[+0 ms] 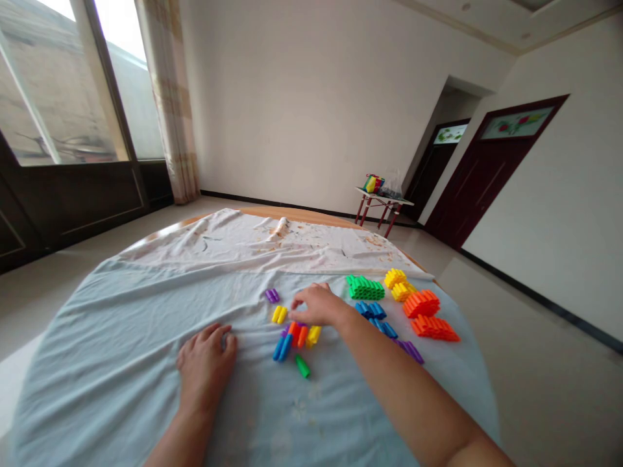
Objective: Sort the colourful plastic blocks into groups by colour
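Observation:
My left hand (207, 353) rests on the light blue cloth with its fingers apart and nothing in it. Just above a small mixed pile, my right hand (314, 305) is curled, thumb and forefinger bent toward each other; whatever may be between them is too small to tell. Below it lie blue pieces (283, 347), orange pieces (302, 336) and yellow pieces (314, 335), with some purple partly hidden. A yellow pair (279, 314) and a purple pair (272, 296) lie left of the right hand. One green piece (302, 366) lies nearer to me.
Stacked green pieces (365, 287), blue pieces (370, 311), yellow pieces (399, 284), orange pieces (421, 303) and purple pieces (411, 351) stand at the right, beside my right forearm. A stained white cloth (233, 240) covers the far side. Beyond stands a small side table (384, 197).

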`<move>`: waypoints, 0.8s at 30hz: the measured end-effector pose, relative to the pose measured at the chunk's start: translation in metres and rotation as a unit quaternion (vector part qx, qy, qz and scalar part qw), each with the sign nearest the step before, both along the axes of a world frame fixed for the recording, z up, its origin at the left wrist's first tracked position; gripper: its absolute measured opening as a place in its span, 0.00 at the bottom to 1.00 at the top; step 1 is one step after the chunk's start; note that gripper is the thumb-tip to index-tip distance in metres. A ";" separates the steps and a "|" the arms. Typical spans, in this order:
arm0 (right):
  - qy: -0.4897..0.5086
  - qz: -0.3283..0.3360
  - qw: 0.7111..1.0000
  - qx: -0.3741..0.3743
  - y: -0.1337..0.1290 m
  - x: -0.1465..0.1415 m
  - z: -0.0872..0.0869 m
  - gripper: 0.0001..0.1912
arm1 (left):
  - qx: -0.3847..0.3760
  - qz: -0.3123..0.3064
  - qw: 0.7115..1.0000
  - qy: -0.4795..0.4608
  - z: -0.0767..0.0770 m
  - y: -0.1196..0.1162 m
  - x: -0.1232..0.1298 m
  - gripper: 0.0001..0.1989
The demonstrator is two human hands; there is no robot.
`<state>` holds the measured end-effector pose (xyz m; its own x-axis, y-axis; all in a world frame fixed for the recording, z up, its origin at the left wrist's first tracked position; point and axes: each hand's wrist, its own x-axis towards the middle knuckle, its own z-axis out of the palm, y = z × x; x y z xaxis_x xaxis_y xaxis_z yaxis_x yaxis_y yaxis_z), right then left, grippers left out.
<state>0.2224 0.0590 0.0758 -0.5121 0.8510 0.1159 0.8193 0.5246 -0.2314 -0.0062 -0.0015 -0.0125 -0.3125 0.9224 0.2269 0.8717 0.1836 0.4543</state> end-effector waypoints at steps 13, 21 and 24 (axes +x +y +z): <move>-0.026 -0.107 0.993 -0.051 0.057 -0.064 -0.052 0.14 | -0.049 0.028 0.996 0.062 0.005 0.000 0.005 0.22; -0.068 -0.160 0.981 -0.083 0.036 -0.003 -0.036 0.10 | -0.068 0.036 0.994 0.074 0.006 0.000 0.009 0.23; -0.072 -0.130 0.984 -0.099 0.017 0.013 -0.030 0.09 | -0.076 0.034 0.994 0.073 0.007 -0.001 0.009 0.23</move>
<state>0.2356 0.0764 0.0456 -0.2725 0.9543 -0.1229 0.9517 0.2486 -0.1801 0.0032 -0.0026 -0.0052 -0.3483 0.9276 0.1352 0.9101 0.3001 0.2858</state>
